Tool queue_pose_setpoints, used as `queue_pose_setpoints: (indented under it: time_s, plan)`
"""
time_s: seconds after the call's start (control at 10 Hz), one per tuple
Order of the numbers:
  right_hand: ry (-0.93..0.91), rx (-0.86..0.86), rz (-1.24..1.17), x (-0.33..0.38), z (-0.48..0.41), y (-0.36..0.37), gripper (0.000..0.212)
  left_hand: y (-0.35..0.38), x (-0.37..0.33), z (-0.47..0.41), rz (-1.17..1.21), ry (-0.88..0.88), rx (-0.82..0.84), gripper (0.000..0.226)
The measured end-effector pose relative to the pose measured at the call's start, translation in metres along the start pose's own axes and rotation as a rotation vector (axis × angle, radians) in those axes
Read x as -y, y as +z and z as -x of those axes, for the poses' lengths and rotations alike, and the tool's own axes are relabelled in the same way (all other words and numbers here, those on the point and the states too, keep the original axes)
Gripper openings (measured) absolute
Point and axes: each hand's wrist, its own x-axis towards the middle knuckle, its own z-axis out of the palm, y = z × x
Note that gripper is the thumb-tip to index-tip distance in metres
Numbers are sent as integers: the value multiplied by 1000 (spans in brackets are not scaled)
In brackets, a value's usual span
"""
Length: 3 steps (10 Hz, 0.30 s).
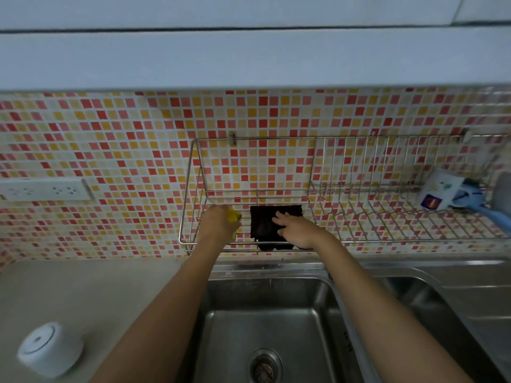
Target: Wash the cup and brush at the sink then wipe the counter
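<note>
Cup (434,193) and brush (482,208): lying at the wire rack's (276,138) right end, well apart from your left grip (221,223), curled round a yellow item (234,217), and right grip (297,229), fingers spread flat on the dark cloth (262,225); likely risk: cloth snagging on the wires, dropping into the sink (271,322).

Head view, angled down, seemingly near sink (276,268)
</note>
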Motion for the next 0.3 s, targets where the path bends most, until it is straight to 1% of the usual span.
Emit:
queue_pose_setpoints:
  time_s: [0.1, 0.2, 0.3]
  plan:
    - [3, 3, 5, 3, 2, 0, 50, 1, 1, 1, -25, -16, 35, 59]
    - [43, -122, 12, 8, 12, -1, 45, -3, -1, 9, -44, -19, -37, 67]
    - [46, -535, 107, 13, 30, 10, 40, 2, 1, 34, -189, 96, -161, 70]
